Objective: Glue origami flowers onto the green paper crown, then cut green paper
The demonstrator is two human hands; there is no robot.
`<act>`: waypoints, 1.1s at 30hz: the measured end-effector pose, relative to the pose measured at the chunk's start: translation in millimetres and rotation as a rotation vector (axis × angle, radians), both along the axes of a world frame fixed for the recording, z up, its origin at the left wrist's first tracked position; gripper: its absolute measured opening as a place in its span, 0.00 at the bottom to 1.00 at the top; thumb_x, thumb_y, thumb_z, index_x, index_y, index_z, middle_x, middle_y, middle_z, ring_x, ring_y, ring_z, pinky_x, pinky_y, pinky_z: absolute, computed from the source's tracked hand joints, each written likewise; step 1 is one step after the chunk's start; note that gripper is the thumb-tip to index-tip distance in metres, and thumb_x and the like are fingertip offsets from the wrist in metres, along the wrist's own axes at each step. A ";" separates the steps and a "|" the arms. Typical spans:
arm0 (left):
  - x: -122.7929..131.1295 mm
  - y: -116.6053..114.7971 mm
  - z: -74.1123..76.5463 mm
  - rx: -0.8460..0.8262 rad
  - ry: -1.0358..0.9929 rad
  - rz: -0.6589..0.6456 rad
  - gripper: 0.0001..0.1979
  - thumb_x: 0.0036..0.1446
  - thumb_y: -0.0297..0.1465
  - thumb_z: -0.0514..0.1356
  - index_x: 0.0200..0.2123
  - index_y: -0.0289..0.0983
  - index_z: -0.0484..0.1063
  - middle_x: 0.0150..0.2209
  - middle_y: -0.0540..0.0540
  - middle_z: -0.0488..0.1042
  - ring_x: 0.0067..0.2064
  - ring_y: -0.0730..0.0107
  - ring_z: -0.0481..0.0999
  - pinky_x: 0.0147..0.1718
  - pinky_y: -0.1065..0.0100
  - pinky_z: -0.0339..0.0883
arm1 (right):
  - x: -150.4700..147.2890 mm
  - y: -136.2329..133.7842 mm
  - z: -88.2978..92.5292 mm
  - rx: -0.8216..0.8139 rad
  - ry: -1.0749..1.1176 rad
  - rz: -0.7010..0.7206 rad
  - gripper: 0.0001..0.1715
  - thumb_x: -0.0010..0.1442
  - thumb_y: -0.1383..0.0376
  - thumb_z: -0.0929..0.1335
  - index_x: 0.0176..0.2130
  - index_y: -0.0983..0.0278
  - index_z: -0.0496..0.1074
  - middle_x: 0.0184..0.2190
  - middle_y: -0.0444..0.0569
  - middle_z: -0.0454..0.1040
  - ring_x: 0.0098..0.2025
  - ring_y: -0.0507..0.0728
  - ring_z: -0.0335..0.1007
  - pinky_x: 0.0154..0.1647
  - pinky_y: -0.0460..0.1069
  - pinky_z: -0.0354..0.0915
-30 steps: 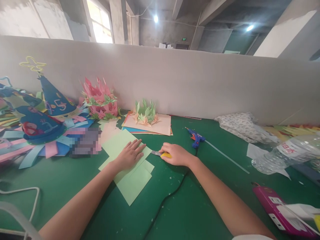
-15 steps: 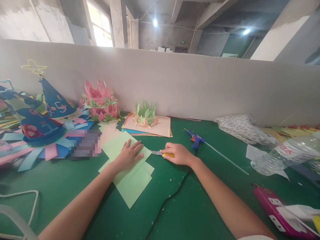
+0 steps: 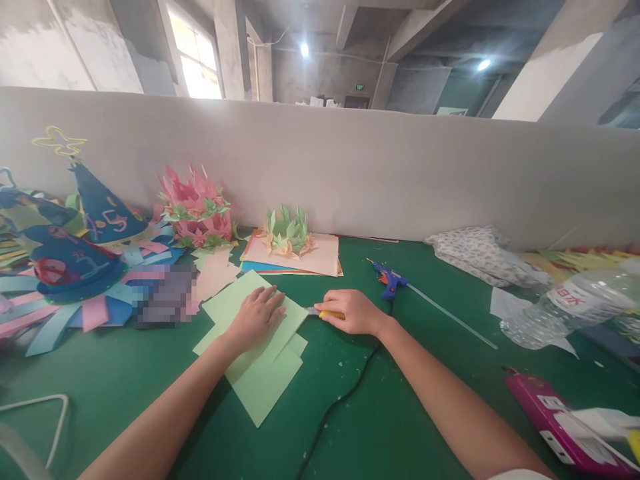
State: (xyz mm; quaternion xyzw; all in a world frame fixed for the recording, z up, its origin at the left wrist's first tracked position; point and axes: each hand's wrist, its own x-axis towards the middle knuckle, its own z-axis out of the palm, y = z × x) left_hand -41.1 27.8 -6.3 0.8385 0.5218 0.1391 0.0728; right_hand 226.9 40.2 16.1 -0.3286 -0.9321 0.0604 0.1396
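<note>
Several light green paper sheets [image 3: 270, 387] lie overlapped on the green table. My left hand [image 3: 257, 315] rests flat on the top sheet, fingers stretched out and somewhat apart. In my right hand [image 3: 353, 312] is a yellow utility knife [image 3: 331, 315], gripped low over the table. Its blade points left and meets the right corner of the top sheet; whether it is inside a fold cannot be made out. Beyond the sheets, a small green paper crown [image 3: 289, 233] with peach flowers stands on a stack of coloured paper [image 3: 320, 257].
A blue glue gun [image 3: 387, 280] with a long glue stick lies right of my right hand, its black cord [image 3: 345, 397] running forward. Blue cone hats [image 3: 75, 263] and pink paper crowns [image 3: 197, 207] stand left. A plastic bottle [image 3: 565, 307] and a magenta power strip [image 3: 555, 423] lie right.
The knife blade has come up to the top sheet's right corner, with less of it showing now. My left hand stays on the paper. The whole view has shifted slightly.
</note>
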 end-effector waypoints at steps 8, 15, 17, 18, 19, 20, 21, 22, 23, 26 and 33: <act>2.2 3.9 -3.2 0.039 -0.012 0.026 0.25 0.62 0.43 0.38 0.53 0.41 0.63 0.58 0.42 0.62 0.59 0.55 0.58 0.56 0.49 0.52 | 0.0 -0.2 -0.5 0.008 -0.012 0.026 0.19 0.62 0.60 0.60 0.48 0.60 0.72 0.38 0.51 0.74 0.36 0.55 0.69 0.32 0.47 0.61; 2.5 3.3 -0.5 -0.032 0.016 0.010 0.26 0.61 0.46 0.38 0.55 0.41 0.60 0.60 0.41 0.58 0.63 0.51 0.49 0.58 0.43 0.43 | 0.0 0.1 -2.7 0.013 -0.036 0.013 0.19 0.62 0.60 0.60 0.48 0.60 0.72 0.39 0.50 0.73 0.34 0.54 0.68 0.32 0.47 0.60; 2.6 3.0 -1.5 -0.017 0.015 0.015 0.26 0.61 0.45 0.39 0.55 0.41 0.60 0.60 0.41 0.58 0.63 0.50 0.49 0.57 0.42 0.43 | 1.3 0.2 -2.4 0.013 -0.038 -0.006 0.19 0.62 0.60 0.59 0.48 0.60 0.72 0.38 0.50 0.73 0.34 0.54 0.68 0.31 0.46 0.60; 2.5 2.9 -2.2 -0.007 0.014 0.016 0.25 0.61 0.45 0.39 0.55 0.41 0.60 0.60 0.41 0.59 0.63 0.49 0.49 0.57 0.42 0.43 | 2.1 0.4 -2.4 0.014 -0.038 -0.015 0.19 0.62 0.60 0.59 0.48 0.60 0.72 0.38 0.50 0.73 0.34 0.54 0.68 0.31 0.46 0.60; 2.4 2.9 -2.8 -0.001 0.013 0.014 0.25 0.61 0.45 0.39 0.55 0.41 0.60 0.59 0.41 0.59 0.62 0.49 0.50 0.57 0.42 0.43 | 3.0 0.7 -2.5 0.017 -0.037 -0.021 0.19 0.62 0.60 0.59 0.48 0.60 0.72 0.37 0.50 0.73 0.34 0.54 0.68 0.31 0.47 0.59; 2.3 2.9 -3.2 0.004 0.012 0.016 0.25 0.61 0.46 0.39 0.55 0.41 0.60 0.59 0.41 0.59 0.62 0.48 0.50 0.57 0.42 0.44 | 4.0 1.2 -2.7 0.020 -0.037 -0.023 0.19 0.62 0.60 0.59 0.48 0.60 0.73 0.37 0.50 0.73 0.34 0.54 0.68 0.30 0.47 0.59; 2.3 2.9 -3.4 0.004 0.013 0.017 0.25 0.61 0.46 0.39 0.55 0.41 0.60 0.59 0.41 0.59 0.62 0.48 0.50 0.57 0.43 0.44 | 4.8 1.7 -2.9 0.023 -0.037 -0.022 0.19 0.62 0.60 0.59 0.48 0.60 0.73 0.37 0.50 0.73 0.34 0.54 0.68 0.30 0.47 0.59; 2.4 2.8 -3.3 0.002 0.015 0.017 0.26 0.61 0.46 0.40 0.55 0.41 0.61 0.59 0.41 0.59 0.62 0.48 0.50 0.57 0.43 0.44 | 5.6 2.2 -3.2 0.027 -0.039 -0.020 0.19 0.62 0.59 0.59 0.47 0.60 0.73 0.37 0.50 0.73 0.34 0.54 0.68 0.30 0.47 0.59; 2.4 2.7 -3.0 0.002 0.017 0.019 0.26 0.61 0.46 0.40 0.55 0.41 0.61 0.59 0.41 0.60 0.62 0.48 0.50 0.57 0.43 0.45 | 6.2 2.7 -3.4 0.030 -0.042 -0.020 0.19 0.62 0.59 0.59 0.47 0.59 0.73 0.37 0.50 0.73 0.34 0.54 0.68 0.30 0.46 0.59; 2.4 2.5 -1.6 0.004 0.027 0.021 0.27 0.61 0.46 0.39 0.56 0.41 0.60 0.59 0.41 0.60 0.62 0.49 0.50 0.57 0.44 0.45 | 7.2 3.4 -3.6 0.031 -0.049 -0.028 0.19 0.62 0.60 0.59 0.48 0.60 0.72 0.37 0.50 0.73 0.34 0.54 0.68 0.30 0.46 0.59; -1.0 5.4 -6.0 -0.012 0.041 0.031 0.31 0.60 0.49 0.38 0.60 0.40 0.54 0.61 0.41 0.56 0.63 0.50 0.48 0.58 0.46 0.44 | 4.6 0.5 -2.1 0.040 -0.056 -0.023 0.19 0.62 0.61 0.59 0.47 0.61 0.73 0.37 0.50 0.72 0.34 0.54 0.68 0.30 0.47 0.59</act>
